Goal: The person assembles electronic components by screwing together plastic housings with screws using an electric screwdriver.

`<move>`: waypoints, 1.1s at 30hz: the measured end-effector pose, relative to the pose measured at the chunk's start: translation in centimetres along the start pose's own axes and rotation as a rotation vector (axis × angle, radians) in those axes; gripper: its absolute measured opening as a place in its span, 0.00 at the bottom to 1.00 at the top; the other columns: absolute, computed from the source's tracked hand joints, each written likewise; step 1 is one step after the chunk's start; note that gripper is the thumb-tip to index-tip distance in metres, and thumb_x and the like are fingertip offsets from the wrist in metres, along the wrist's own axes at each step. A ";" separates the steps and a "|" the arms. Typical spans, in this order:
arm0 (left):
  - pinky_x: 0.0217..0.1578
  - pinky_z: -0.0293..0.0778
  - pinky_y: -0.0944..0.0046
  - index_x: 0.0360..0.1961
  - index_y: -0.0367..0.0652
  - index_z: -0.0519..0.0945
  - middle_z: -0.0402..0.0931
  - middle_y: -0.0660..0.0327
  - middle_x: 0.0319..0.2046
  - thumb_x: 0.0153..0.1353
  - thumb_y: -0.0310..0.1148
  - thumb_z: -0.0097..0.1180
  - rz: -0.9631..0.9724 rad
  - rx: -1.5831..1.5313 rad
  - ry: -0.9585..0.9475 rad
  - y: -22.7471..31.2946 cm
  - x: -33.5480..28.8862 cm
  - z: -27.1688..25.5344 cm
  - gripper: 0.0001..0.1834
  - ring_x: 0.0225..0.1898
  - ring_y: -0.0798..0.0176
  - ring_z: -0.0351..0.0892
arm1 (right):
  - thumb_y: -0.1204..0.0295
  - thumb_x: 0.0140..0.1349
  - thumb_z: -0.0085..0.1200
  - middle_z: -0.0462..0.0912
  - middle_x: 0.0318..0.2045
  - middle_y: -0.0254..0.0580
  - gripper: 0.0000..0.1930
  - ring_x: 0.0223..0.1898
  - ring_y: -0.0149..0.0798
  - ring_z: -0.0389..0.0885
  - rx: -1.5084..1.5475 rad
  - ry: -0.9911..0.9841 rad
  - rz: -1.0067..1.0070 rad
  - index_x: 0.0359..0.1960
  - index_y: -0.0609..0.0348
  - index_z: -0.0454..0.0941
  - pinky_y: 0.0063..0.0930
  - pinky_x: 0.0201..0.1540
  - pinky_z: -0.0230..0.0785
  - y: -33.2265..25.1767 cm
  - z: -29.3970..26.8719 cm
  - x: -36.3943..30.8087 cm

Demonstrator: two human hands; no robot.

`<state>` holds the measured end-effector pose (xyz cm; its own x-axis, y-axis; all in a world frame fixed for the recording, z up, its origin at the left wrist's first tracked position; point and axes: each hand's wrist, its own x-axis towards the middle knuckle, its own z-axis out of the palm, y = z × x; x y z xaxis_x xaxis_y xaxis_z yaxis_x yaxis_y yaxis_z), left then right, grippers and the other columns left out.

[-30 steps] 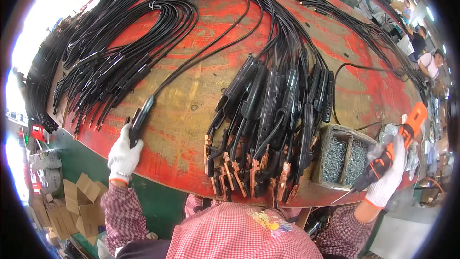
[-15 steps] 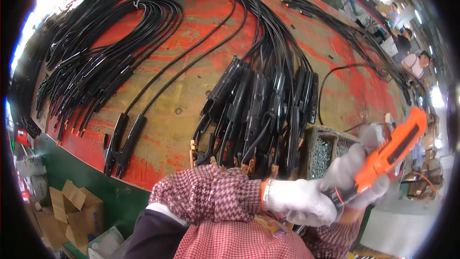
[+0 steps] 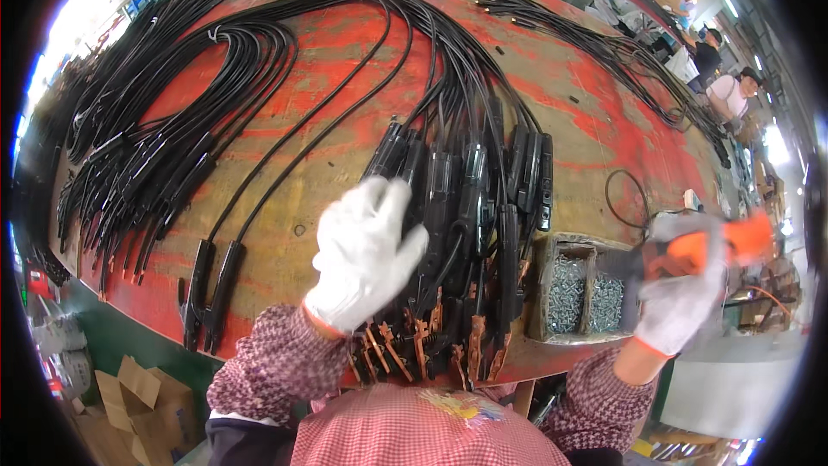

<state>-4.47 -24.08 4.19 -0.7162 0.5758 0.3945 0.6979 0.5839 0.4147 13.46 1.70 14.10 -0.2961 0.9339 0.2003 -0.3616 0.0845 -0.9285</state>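
Note:
My left hand, in a white glove, is open with fingers and thumb apart at the left edge of a bundle of black welding clamps. Whether its fingertips touch a handle I cannot tell. The clamps have copper ends pointing toward me and black cables running away. On the right, my gloved right hand is closed round an orange and black power screwdriver, blurred by motion. Its dark front end points left, above a divided box of small screws.
Two separate clamps lie toward the left front. More cable bundles cover the table's left side, and others lie at the far right. The worn red table has a green side. An opened cardboard box stands below; people are at far right.
My left hand has left the screwdriver and swung left to the clamps. The right hand keeps the tool, now turned with its front end leftward near the screw box. The view has shifted slightly.

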 end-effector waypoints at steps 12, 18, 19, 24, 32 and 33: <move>0.30 0.77 0.67 0.53 0.35 0.75 0.81 0.59 0.36 0.71 0.47 0.48 -1.030 -1.423 -0.309 -6.5 0.1 0.5 0.24 0.29 0.68 0.79 | 0.68 0.61 0.60 0.78 0.27 0.32 0.09 0.26 0.29 0.75 -0.034 0.140 0.169 0.41 0.53 0.78 0.26 0.29 0.69 2.5 -0.2 -1.7; 0.43 0.77 0.64 0.58 0.29 0.70 0.78 0.54 0.46 0.64 0.46 0.56 -0.515 -1.093 -0.791 -3.7 -0.5 -3.7 0.31 0.41 0.63 0.80 | 0.77 0.58 0.61 0.79 0.36 0.41 0.29 0.29 0.33 0.81 -0.074 -0.408 0.516 0.62 0.58 0.65 0.32 0.30 0.81 2.2 4.8 -6.2; 0.48 0.75 0.63 0.61 0.27 0.67 0.77 0.51 0.50 0.60 0.47 0.59 -0.553 -1.021 -0.752 -2.2 -1.1 -4.0 0.37 0.46 0.60 0.80 | 0.78 0.57 0.62 0.80 0.39 0.44 0.30 0.31 0.35 0.83 -0.116 -0.494 0.550 0.62 0.59 0.65 0.33 0.31 0.83 1.9 6.2 -6.4; 0.53 0.71 0.57 0.64 0.34 0.66 0.80 0.48 0.45 0.53 0.56 0.61 -0.443 -0.669 -0.836 1.5 1.0 -6.5 0.45 0.48 0.55 0.80 | 0.68 0.51 0.70 0.79 0.34 0.34 0.28 0.35 0.29 0.80 -0.379 -0.892 0.555 0.53 0.59 0.72 0.25 0.37 0.74 4.8 10.2 -5.6; 0.59 0.70 0.60 0.62 0.30 0.69 0.77 0.48 0.51 0.74 0.40 0.40 -0.180 -1.160 -0.547 -3.4 0.7 -2.5 0.26 0.55 0.54 0.77 | 0.74 0.55 0.63 0.85 0.37 0.43 0.17 0.36 0.36 0.85 -0.076 -0.963 0.625 0.46 0.66 0.76 0.28 0.42 0.77 3.6 16.0 -2.1; 0.61 0.69 0.60 0.66 0.30 0.64 0.74 0.47 0.56 0.74 0.38 0.41 0.030 -0.889 -0.545 -3.4 -1.0 -1.4 0.27 0.58 0.53 0.75 | 0.75 0.55 0.62 0.85 0.37 0.43 0.17 0.36 0.37 0.85 -0.036 -0.965 0.679 0.46 0.66 0.75 0.29 0.41 0.79 3.3 16.7 -2.1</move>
<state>-6.13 -27.42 3.50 -0.4436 0.8924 0.0825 0.2987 0.0604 0.9524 -1.84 -5.77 15.79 -0.9695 0.1430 -0.1988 0.1481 -0.3042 -0.9410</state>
